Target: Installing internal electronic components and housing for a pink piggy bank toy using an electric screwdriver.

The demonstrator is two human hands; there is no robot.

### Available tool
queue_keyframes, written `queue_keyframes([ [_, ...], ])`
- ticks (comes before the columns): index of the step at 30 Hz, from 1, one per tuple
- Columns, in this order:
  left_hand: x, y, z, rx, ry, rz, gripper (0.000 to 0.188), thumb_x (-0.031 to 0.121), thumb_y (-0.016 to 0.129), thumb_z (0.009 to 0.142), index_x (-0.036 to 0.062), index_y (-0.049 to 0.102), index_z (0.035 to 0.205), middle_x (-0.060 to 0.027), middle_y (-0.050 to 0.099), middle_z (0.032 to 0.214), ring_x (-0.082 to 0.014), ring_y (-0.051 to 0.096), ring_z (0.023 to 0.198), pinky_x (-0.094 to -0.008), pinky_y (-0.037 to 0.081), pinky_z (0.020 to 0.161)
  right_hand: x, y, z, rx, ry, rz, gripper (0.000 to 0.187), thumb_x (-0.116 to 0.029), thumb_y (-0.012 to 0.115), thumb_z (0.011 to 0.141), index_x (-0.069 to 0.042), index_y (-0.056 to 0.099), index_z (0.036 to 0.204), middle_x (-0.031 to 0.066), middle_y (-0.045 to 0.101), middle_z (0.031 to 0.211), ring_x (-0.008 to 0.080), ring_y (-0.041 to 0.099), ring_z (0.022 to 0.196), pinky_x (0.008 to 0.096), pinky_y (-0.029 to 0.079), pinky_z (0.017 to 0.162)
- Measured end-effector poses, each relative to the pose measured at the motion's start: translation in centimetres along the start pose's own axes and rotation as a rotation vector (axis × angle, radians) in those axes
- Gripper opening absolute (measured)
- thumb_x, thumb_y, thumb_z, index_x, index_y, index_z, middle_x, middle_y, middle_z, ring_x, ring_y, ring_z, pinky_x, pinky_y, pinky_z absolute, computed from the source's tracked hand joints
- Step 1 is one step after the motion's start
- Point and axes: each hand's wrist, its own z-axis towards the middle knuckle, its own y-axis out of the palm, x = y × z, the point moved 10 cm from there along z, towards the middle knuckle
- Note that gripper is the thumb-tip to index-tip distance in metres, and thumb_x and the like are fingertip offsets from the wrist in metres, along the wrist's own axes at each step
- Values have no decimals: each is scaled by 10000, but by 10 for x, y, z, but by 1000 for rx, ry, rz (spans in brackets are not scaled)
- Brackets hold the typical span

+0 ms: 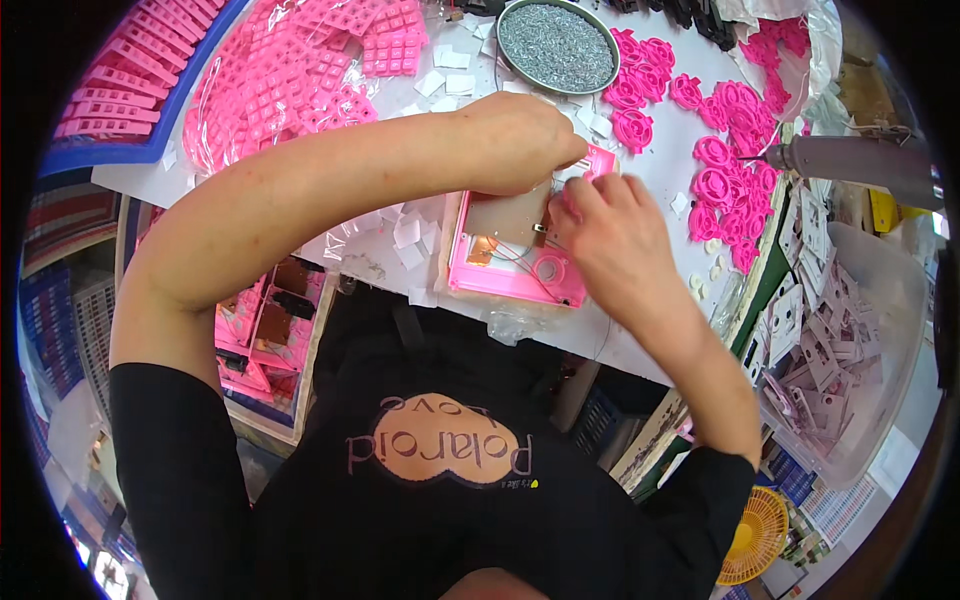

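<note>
A pink plastic casing (513,288) lies open on the white table in front of me. Inside it are a brown circuit board (507,218), thin wires and a round pink ring (549,268). My left hand (522,143) reaches across the casing's far side, fingers curled closed; its fingertips and anything in them are hidden. On the casing's right side, my right hand (612,232) has its fingers bent and pinched together over the board's edge. A bit of pink shows at those fingertips, too small to name.
A round tray of small screws (558,47) stands beyond the casing. Pink ring-shaped parts (735,160) spread to the right, below an electric screwdriver (850,160). Bagged pink button pieces (290,90) lie left, near a blue crate (110,155). A clear bin (885,330) holds white parts.
</note>
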Motion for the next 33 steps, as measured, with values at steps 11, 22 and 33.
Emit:
queue_keyframes([
  [11,-28,-65,-65,628,-242,-163,164,100,635,863,49,632,1019,-119,640,974,-327,647,897,-424,518,765,13,10,-13,299,257,314,402,-14,692,752,6,626,1148,153,589,1058,332,568,951,433,487,823],
  [22,-51,-40,-66,565,-514,-76,216,258,726,823,55,694,892,-101,681,880,-291,640,842,-425,468,775,46,-5,0,346,273,522,200,-85,692,793,-44,721,986,96,646,943,298,587,905,410,488,799],
  [33,-20,-48,-78,733,-397,-357,185,109,742,787,71,695,962,-49,695,857,-196,614,764,-392,412,862,63,6,28,493,362,991,139,-148,713,852,-17,694,896,119,654,821,286,603,747,381,479,666],
])
